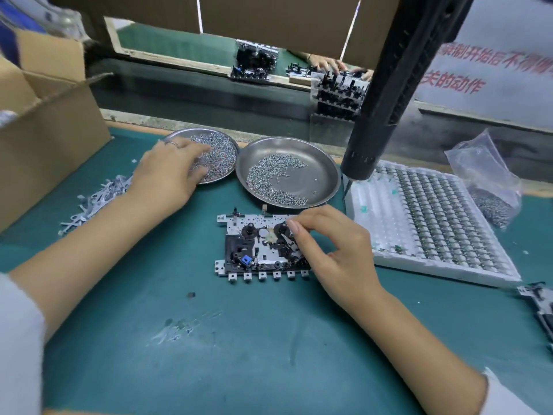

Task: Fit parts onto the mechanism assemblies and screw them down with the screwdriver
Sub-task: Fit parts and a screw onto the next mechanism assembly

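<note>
Here right hand (332, 247) seemingly pinches a part on the mechanism assembly (263, 250).

Your counter (239, 339) wears a matt teal mat, scuffed in spots. The two dishes (323, 172) in front of you are dull brushed metal holding shiny metal screws (269, 175). The box (51, 139) at your left is plain brown cardboard; the tray (383, 259) is white foam.
</note>
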Demonstrator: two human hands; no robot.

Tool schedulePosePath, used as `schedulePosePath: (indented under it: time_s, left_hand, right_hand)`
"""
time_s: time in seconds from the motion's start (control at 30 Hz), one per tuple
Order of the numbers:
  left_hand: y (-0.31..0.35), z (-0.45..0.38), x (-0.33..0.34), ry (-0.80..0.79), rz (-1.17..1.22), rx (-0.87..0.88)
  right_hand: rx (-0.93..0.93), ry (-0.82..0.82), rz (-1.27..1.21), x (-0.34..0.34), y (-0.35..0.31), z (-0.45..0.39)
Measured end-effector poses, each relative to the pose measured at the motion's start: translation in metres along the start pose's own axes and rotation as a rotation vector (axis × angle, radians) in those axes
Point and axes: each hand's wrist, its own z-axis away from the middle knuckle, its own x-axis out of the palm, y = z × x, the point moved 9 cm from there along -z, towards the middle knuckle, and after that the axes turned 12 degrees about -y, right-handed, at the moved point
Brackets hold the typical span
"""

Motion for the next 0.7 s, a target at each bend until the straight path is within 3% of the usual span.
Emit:
schedulePosePath:
  time_s: [0.1, 0.23, 0.43, 0.7]
  left_hand:
    - [-0.003, -0.014, 0.005, -0.061, -0.071, -0.085]
    - [0.001, -0.012, -0.004, 0.066, -0.067, -0.115]
    - [0.012, -0.001, -0.014, 0.209, -0.068, -0.005]
    - [0.012, 0.003, -0.013, 0.265, -0.019, 0.009]
  right_hand:
    - [-0.009, -0.01, 0.01, 0.001, 0.002, 0.001]
    - [-0.01, -0.018, 0.01, 0.002, 0.004, 0.001]
    - [-0.012, -0.022, 0.013, 0.002, 0.002, 0.001]
    - [-0.001, -0.029, 0.023, 0.002, -0.002, 0.0]
